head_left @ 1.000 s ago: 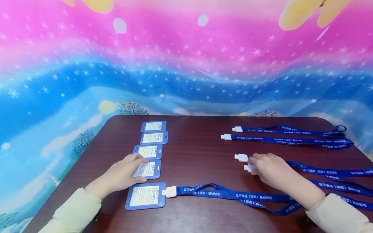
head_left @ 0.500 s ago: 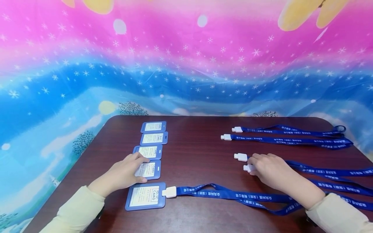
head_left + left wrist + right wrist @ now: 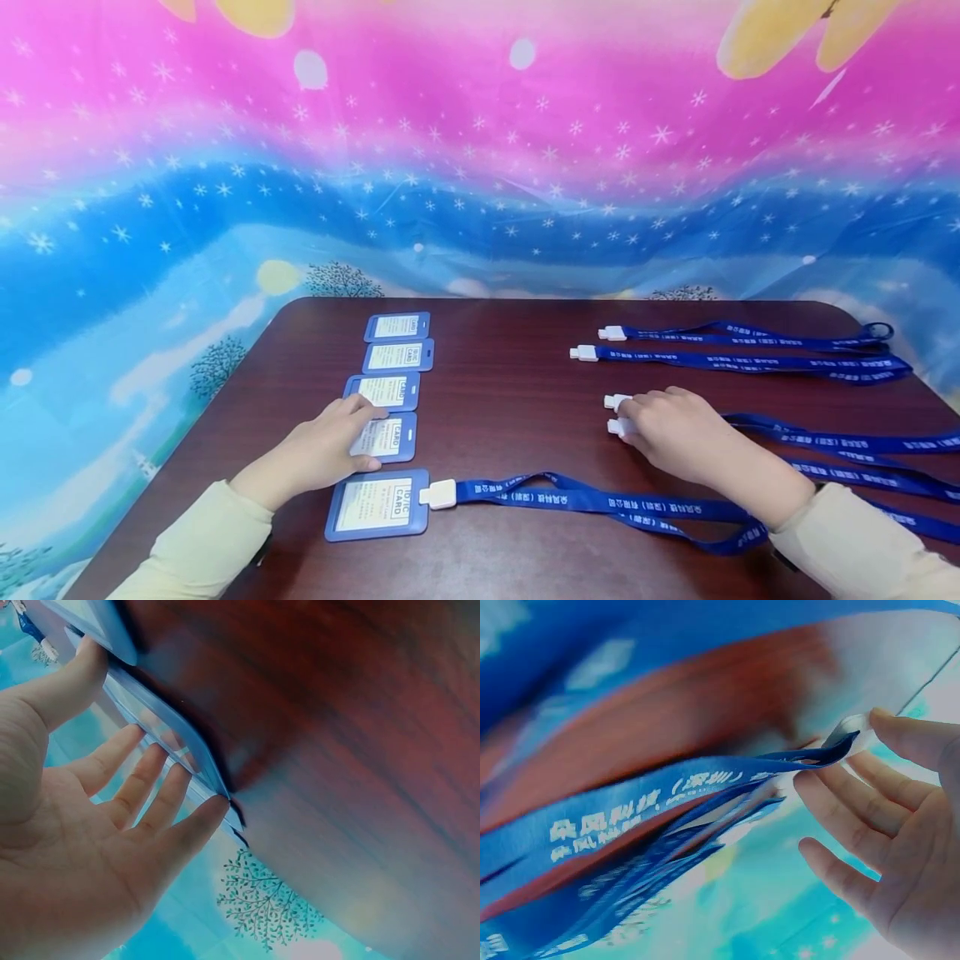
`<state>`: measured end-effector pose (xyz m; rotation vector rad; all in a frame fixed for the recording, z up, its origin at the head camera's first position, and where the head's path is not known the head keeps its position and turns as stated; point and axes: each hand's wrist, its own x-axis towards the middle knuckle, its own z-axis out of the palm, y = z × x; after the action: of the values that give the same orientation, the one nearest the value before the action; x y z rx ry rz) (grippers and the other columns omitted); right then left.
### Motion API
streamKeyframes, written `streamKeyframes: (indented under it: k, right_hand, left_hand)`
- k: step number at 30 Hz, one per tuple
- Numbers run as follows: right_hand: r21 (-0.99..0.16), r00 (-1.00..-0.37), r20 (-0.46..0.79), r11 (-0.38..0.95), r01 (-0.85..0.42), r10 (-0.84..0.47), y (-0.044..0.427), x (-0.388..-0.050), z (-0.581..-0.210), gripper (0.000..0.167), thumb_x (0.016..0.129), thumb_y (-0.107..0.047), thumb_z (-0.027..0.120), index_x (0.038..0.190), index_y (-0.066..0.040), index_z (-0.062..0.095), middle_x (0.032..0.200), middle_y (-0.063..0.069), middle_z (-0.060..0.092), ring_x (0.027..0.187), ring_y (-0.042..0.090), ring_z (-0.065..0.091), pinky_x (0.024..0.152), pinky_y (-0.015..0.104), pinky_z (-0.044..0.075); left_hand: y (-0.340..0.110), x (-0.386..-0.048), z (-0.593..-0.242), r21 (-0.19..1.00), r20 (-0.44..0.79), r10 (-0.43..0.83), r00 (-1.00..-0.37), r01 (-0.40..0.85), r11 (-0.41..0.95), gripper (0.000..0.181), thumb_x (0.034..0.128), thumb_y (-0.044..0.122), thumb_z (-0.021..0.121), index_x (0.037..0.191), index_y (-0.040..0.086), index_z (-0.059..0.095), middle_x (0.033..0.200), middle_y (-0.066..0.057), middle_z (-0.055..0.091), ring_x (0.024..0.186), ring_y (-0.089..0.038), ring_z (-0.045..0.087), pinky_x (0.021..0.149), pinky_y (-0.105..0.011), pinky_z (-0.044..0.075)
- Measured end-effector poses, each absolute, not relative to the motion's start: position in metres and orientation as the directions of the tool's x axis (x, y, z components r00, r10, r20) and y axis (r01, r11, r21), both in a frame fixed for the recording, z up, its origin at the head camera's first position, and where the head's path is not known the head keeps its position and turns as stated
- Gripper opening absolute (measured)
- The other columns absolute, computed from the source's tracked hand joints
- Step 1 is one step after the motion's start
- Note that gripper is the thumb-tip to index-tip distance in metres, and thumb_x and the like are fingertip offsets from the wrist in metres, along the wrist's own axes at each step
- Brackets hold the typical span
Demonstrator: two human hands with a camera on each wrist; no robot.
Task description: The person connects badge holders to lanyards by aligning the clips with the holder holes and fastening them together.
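Note:
The left hand (image 3: 307,450) spans a blue-framed card holder (image 3: 397,437) lying flat, thumb at its near edge and fingertips at its far edge. In the left wrist view, the thumb and fingers of that hand (image 3: 97,825) lie along the edges of a card holder (image 3: 169,724). A white clip (image 3: 617,427) on a blue lanyard (image 3: 870,477) is pinched by the right hand (image 3: 686,437); in the right wrist view, this hand (image 3: 915,825) has thumb and finger at the clip (image 3: 847,729). The slot end of the held card faces right, apart from the clip.
Nearest on the brown table (image 3: 510,550), a card holder (image 3: 375,504) is joined to a lanyard (image 3: 562,498). Farther up, three more holders lie in a column at left. Two lanyards (image 3: 750,362) lie at back right; another clip (image 3: 615,402) sits beside the right hand.
My right hand has moved a little left, carrying the pinched clip, and now covers part of the neighbouring clip. The left hand stays at the same card holder.

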<state>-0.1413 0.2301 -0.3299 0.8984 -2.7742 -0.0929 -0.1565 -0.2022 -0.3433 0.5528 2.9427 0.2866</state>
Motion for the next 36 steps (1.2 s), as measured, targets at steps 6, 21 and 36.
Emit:
streamKeyframes:
  k: [6, 21, 36]
  right_hand:
    - [0.168, -0.738, 0.211, 0.767, -0.619, -0.641, 0.205, -0.144, -0.322, 0.029, 0.079, -0.025, 0.084, 0.097, -0.009, 0.067, 0.082, 0.003, 0.070, 0.075, 0.019, 0.067, 0.069, 0.038, 0.055]
    - [0.180, -0.639, 0.240, 0.680, -0.711, -0.731, 0.149, -0.153, -0.315, 0.022, 0.082, -0.026, 0.081, 0.093, -0.010, 0.070, 0.080, 0.001, 0.071, 0.072, 0.017, 0.066, 0.065, 0.030, 0.053]
    - [0.278, -0.604, 0.155, 0.621, -0.733, -0.782, 0.110, -0.167, -0.323, 0.011, 0.091, -0.022, 0.069, 0.090, -0.010, 0.070, 0.079, 0.002, 0.068, 0.074, 0.016, 0.066, 0.064, 0.029, 0.051]
  left_hand:
    - [-0.203, -0.156, -0.342, 0.237, -0.103, 0.371, -0.923, 0.339, 0.910, 0.068, 0.0770, 0.028, 0.086, 0.136, 0.011, 0.058, 0.127, -0.009, 0.054, 0.113, -0.025, 0.049, 0.077, -0.044, 0.057]
    - [-0.201, -0.152, -0.344, 0.290, -0.094, 0.352, -0.931, 0.313, 0.904, 0.068, 0.0776, 0.022, 0.086, 0.137, 0.007, 0.057, 0.127, -0.011, 0.053, 0.112, -0.027, 0.048, 0.089, -0.043, 0.055]
    - [-0.197, -0.153, -0.346, 0.274, -0.073, 0.355, -0.932, 0.323, 0.906, 0.069, 0.0752, 0.020, 0.088, 0.136, 0.006, 0.058, 0.128, -0.012, 0.055, 0.113, -0.027, 0.051, 0.091, -0.043, 0.054]
